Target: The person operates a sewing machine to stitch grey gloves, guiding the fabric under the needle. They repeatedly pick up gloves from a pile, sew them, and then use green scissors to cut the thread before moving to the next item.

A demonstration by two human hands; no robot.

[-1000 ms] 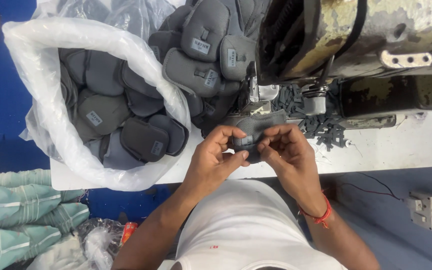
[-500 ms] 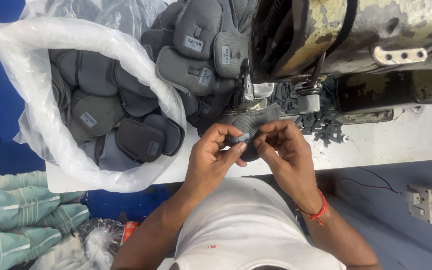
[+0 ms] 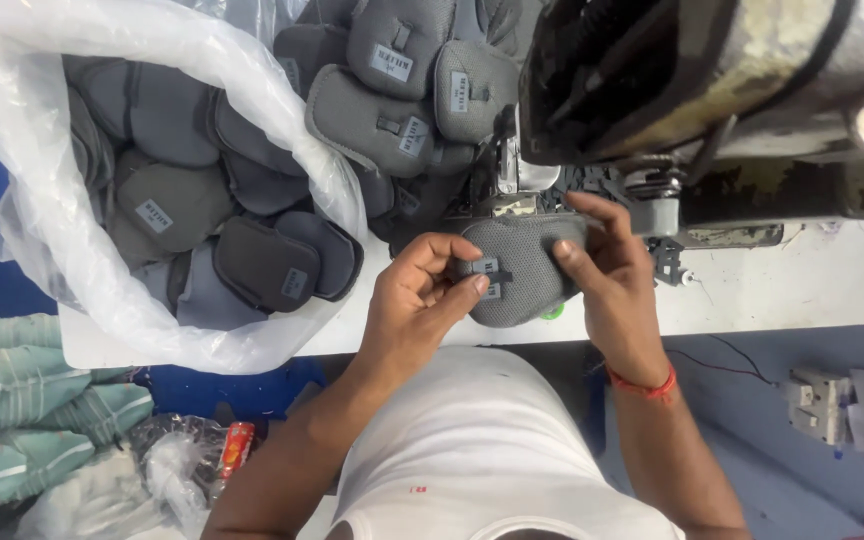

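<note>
A grey mesh pad (image 3: 522, 268) is sitting between both hands on the white table (image 3: 802, 290), just below the needle area of the sewing machine (image 3: 712, 90); the left hand (image 3: 422, 300) is pinching a small label and dark loop (image 3: 488, 272) on the pad's face between thumb and forefinger, closed on it; the right hand (image 3: 612, 280) is gripping the pad's right edge, thumb on top and fingers curling over its upper side; a red thread band (image 3: 644, 385) is circling the right wrist. Just above the grip, more grey pads (image 3: 402, 90) with labels are lying in a pile beside the machine; well to the left of the grip, a clear plastic bag (image 3: 42, 200) is holding further pads; below that bag, striped green cloth (image 3: 22, 420) is lying.
</note>
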